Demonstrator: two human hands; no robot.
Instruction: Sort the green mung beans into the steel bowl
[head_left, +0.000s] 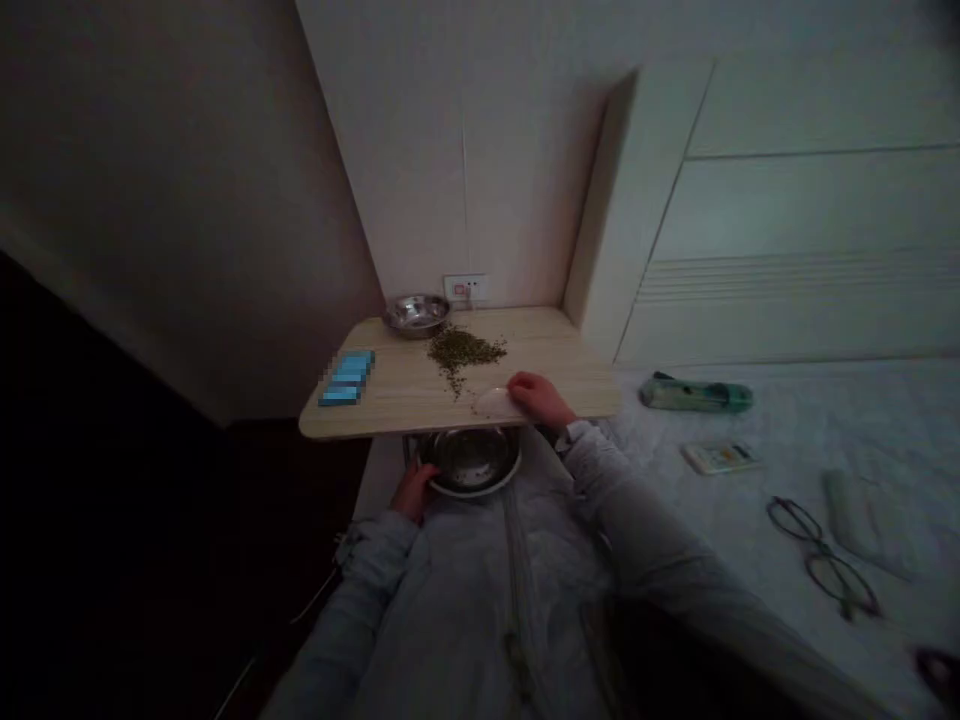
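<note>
On the bench [555, 350], the right hand [541, 398] pinched a pale piece [495, 403]; the left hand [412, 490] gripped the lower bowl [472, 462], steadying it.

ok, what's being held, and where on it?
Left hand: the nearer metal bowl, by its left rim. Right hand: a thin pale piece, by its right end; exact finger placement unclear.

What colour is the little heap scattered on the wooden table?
Dark olive green, seen best in the head view.
</note>
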